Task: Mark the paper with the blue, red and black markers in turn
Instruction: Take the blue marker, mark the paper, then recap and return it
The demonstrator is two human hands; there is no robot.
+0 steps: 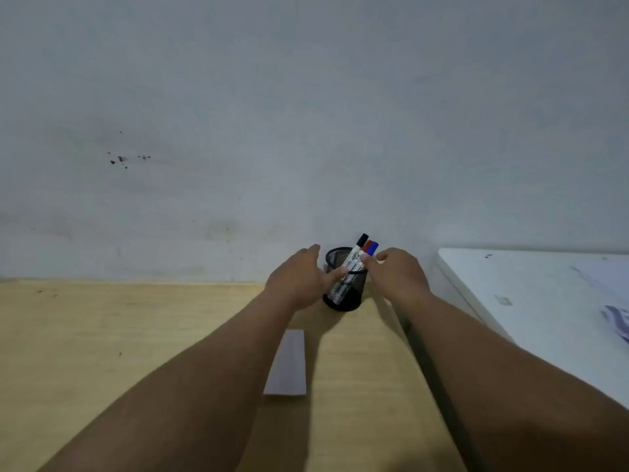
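Note:
A black mesh pen holder (350,299) stands at the back of the wooden desk, against the wall. Three markers lean in it: one with a black cap (362,239), one with a red cap (367,246) and one with a blue cap (374,247). My left hand (297,277) is at the holder's left side, with a finger across the mesh front and the thumb raised beside the rim. My right hand (400,275) is at the holder's right, fingertips pinched on the blue marker just below its cap. A strip of white paper (287,364) lies on the desk between my forearms.
The wooden desk (119,335) extends to the left and front. A white table (531,301) adjoins it on the right, with a striped cloth (617,323) at its edge. A grey wall (306,131) rises right behind the holder.

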